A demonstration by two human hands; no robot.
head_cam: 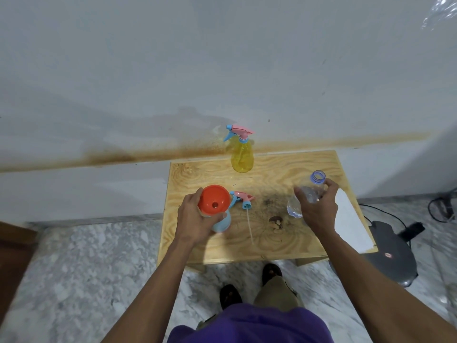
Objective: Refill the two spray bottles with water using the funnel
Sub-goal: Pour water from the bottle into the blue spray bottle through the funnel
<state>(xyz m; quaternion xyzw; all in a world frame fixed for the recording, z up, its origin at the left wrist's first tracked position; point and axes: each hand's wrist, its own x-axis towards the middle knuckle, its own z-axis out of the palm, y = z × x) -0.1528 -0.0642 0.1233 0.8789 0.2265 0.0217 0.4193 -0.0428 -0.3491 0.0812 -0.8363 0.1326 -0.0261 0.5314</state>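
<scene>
1. Gripping the orange funnel (214,200) and the neck of the blue spray bottle (221,223) together, the left hand (195,220) is curling round both at the near-left of the wooden table (291,241); the funnel is sitting in the bottle mouth, and that bottle looks small and light, so it is likely tipping if the grip slackens during a pour
2. Holding the clear water bottle (308,194), the right hand (319,209) is wrapping its fingers round the body, uncapped mouth pointing up and away, little water showing at the bottom; tilting too fast is risking a splash past the funnel rim onto the wood
3. Lying flat just beside the blue bottle, the removed spray head (243,199) is trailing its dip tube (249,225) toward the near edge; an elbow or the water bottle crossing over is risking a knock to the floor
4. Sitting between the two hands, some small brown scraps (275,222) on a dark stain are lying in the crossing path, low enough that they are probably not blocking
5. Resting along the right edge, a white sheet (351,224) is getting wet if water spills there
6. Standing at the far edge near the wall (222,58), the yellow spray bottle (242,154) is keeping its head screwed on, well apart from both hands; its fill level is hard to tell
7. Standing on the floor right of the table, a dark fan base (390,256) and cables (442,209) are not obstructing anything
</scene>
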